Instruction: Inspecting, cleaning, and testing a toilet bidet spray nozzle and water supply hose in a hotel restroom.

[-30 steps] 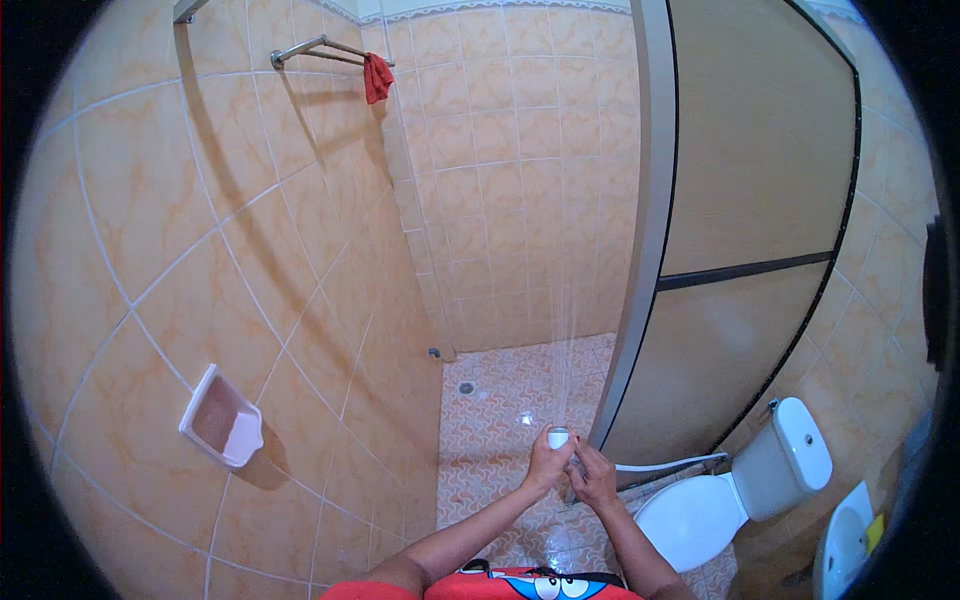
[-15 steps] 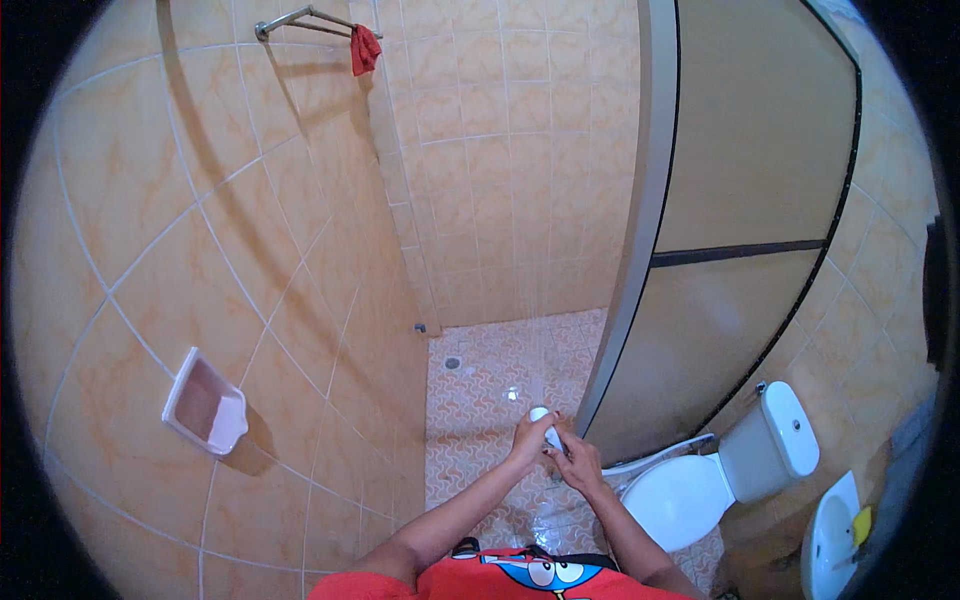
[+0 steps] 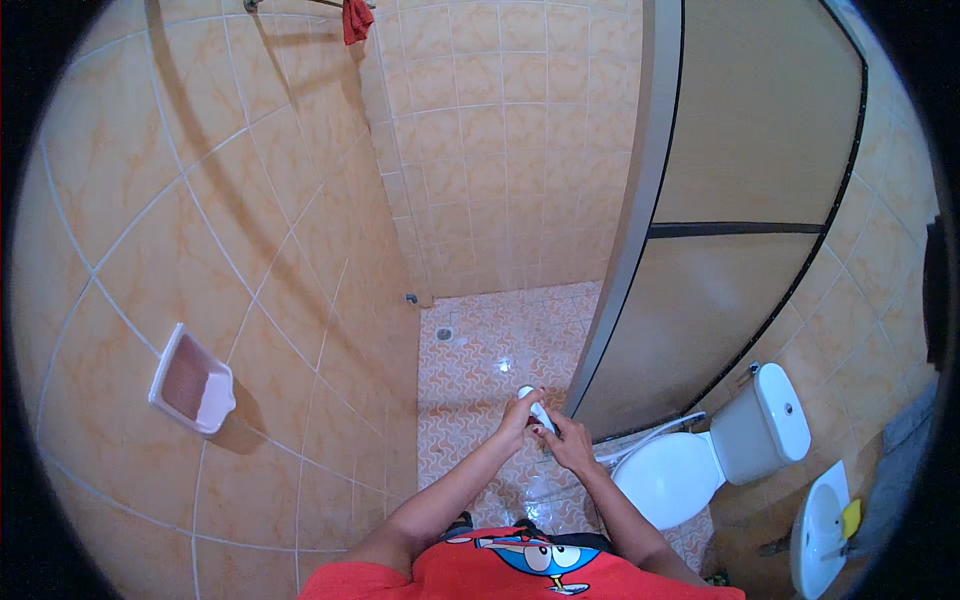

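Note:
A white hand-held sprayer (image 3: 543, 417) is between my hands, over the wet patterned floor in front of me. My left hand (image 3: 515, 421) is closed round its head end, which points away from me. My right hand (image 3: 568, 443) grips it lower down, just to the right, with the thumb close to my left fingers. What the fingertips press on is too small to make out. A white hose (image 3: 655, 437) curves behind the toilet bowl on the right; where it meets the sprayer is hidden.
A white toilet (image 3: 668, 480) stands close to my right forearm, with a washbasin (image 3: 822, 530) beyond it. A framed partition (image 3: 730, 270) rises at the right. On the left tiled wall are a soap dish (image 3: 195, 385) and a red cloth (image 3: 356, 22). A drain (image 3: 444, 334) lies ahead.
My view has tipped down a little, so the scene sits higher. Both hands stay on the sprayer, and its handle shows more. The fine water streaks ahead of it are no longer distinct.

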Available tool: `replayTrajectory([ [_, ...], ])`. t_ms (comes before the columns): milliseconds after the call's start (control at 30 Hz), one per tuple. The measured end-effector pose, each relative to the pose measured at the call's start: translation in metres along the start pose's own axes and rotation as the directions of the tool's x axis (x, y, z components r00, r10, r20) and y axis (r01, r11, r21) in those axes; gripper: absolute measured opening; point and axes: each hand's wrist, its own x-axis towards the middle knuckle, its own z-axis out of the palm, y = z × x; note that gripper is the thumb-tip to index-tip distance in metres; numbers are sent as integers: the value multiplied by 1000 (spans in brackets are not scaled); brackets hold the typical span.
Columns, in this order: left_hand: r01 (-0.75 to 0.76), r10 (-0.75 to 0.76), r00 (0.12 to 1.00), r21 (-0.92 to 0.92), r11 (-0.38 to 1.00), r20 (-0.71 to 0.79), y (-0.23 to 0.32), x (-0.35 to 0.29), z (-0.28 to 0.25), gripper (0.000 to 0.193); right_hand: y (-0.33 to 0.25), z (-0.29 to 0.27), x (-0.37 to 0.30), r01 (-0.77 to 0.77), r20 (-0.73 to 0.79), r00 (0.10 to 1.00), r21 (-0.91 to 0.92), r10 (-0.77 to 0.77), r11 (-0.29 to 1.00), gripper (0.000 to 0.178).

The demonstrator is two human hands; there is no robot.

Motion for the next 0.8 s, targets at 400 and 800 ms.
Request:
replayTrajectory([
  [400,-286,267,945,80,955,187,21,-19,7,11,-10,-2,6,186,-162,970,16,-181,982,50],
  [800,-434,404,806,-32,901,433,60,10,3,16,-12,0,55,337,-355,836,-272,-419,901,51],
])
